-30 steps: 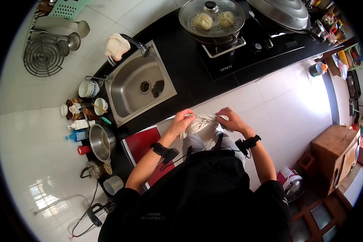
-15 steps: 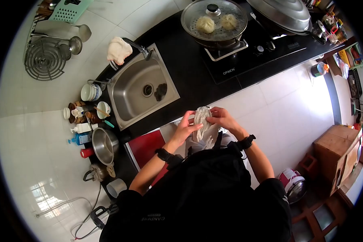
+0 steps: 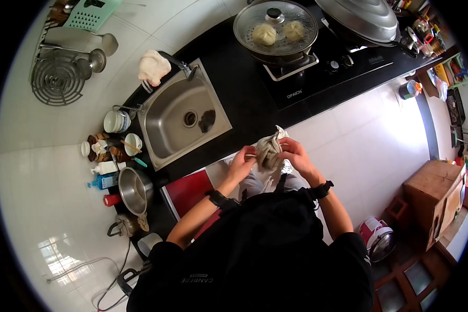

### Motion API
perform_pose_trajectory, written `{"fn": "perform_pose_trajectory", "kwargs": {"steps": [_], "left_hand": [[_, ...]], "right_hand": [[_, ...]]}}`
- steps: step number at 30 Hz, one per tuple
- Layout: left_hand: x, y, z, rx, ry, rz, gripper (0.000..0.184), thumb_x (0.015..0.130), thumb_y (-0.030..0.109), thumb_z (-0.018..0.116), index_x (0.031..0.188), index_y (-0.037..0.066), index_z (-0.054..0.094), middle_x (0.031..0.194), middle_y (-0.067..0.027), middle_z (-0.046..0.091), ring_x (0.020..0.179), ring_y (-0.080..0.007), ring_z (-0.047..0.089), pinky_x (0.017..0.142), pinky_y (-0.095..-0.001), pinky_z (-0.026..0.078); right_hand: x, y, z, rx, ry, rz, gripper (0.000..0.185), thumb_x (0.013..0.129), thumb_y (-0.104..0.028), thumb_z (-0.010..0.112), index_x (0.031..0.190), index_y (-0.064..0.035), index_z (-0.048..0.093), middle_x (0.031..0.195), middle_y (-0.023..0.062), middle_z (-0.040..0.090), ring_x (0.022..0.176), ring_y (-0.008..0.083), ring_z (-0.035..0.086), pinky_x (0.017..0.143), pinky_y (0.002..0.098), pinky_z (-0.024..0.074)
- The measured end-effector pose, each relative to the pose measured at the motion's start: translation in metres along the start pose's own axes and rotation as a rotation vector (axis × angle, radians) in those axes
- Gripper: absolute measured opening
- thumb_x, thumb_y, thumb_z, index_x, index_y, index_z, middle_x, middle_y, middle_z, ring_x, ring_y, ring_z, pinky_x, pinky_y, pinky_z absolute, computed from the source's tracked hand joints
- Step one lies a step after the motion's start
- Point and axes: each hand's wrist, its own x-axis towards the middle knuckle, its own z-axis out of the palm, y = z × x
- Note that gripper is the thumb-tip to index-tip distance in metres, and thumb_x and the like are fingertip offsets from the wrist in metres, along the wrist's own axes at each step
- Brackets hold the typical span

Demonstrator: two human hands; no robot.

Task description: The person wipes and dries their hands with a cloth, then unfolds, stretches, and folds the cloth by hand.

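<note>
Black counter (image 3: 239,88) borders pale floor tiles (image 3: 348,130) as the left hand (image 3: 241,163) and right hand (image 3: 297,156) grip a bunched cloth (image 3: 268,154).

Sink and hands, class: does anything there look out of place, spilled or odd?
A dark clump lies in the sink beside the drain; it looks odd against the bare metal, though I cannot tell what it is. The crumpled cloth between left hand and right hand seems ordinary.
</note>
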Motion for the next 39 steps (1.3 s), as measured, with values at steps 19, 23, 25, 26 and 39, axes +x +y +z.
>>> {"fn": "perform_pose_trajectory", "kwargs": {"steps": [19, 23, 25, 26, 39], "left_hand": [[-0.004, 0.017, 0.035, -0.199, -0.019, -0.014, 0.018, 0.09, 0.004, 0.054, 0.108, 0.002, 0.059, 0.099, -0.0049, 0.064, 0.095, -0.016, 0.062, 0.085, -0.0303, 0.05], [-0.001, 0.004, 0.03, -0.501, -0.023, -0.255, 0.022, 0.097, 0.021, 0.048, 0.106, 0.006, 0.061, 0.105, -0.0019, 0.062, 0.099, -0.0121, 0.059, 0.088, -0.0272, 0.048], [-0.001, 0.01, 0.035, -0.554, 0.078, -0.243, 0.023, 0.099, 0.025, 0.054, 0.108, 0.005, 0.061, 0.107, -0.0031, 0.063, 0.099, -0.0112, 0.06, 0.086, -0.0269, 0.048], [-0.002, 0.013, 0.039, -0.583, 0.129, -0.237, 0.025, 0.1, 0.027, 0.057, 0.108, 0.004, 0.061, 0.108, -0.0036, 0.064, 0.099, -0.0108, 0.06, 0.085, -0.0268, 0.049], [-0.034, -0.007, 0.001, -0.913, -0.106, -0.377, 0.04, 0.097, 0.011, 0.062, 0.134, -0.002, 0.051, 0.128, -0.011, 0.062, 0.118, -0.021, 0.061, 0.099, -0.0343, 0.048]], "right_hand": [[-0.02, 0.013, -0.003, -0.057, 0.066, 0.036, 0.026, 0.096, -0.008, 0.064, 0.12, -0.0011, 0.055, 0.1, 0.0072, 0.069, 0.092, 0.0117, 0.063, 0.081, 0.0263, 0.0505], [-0.009, 0.025, -0.008, -0.037, 0.202, -0.047, 0.023, 0.099, -0.012, 0.063, 0.119, -0.0011, 0.058, 0.1, 0.0064, 0.068, 0.093, 0.011, 0.062, 0.082, 0.026, 0.0501], [-0.007, 0.023, -0.005, -0.013, 0.224, -0.039, 0.024, 0.1, -0.014, 0.061, 0.12, -0.0012, 0.058, 0.099, 0.0061, 0.068, 0.092, 0.0109, 0.062, 0.082, 0.0258, 0.0497], [-0.006, 0.021, -0.004, -0.019, 0.222, -0.036, 0.024, 0.101, -0.015, 0.06, 0.121, -0.0013, 0.058, 0.099, 0.0061, 0.068, 0.091, 0.0108, 0.062, 0.082, 0.0257, 0.0496], [0.005, 0.002, 0.011, -0.126, 0.175, -0.036, 0.03, 0.103, -0.02, 0.055, 0.123, 0.0011, 0.06, 0.096, 0.0075, 0.07, 0.088, 0.0111, 0.062, 0.079, 0.0277, 0.0506]]}}
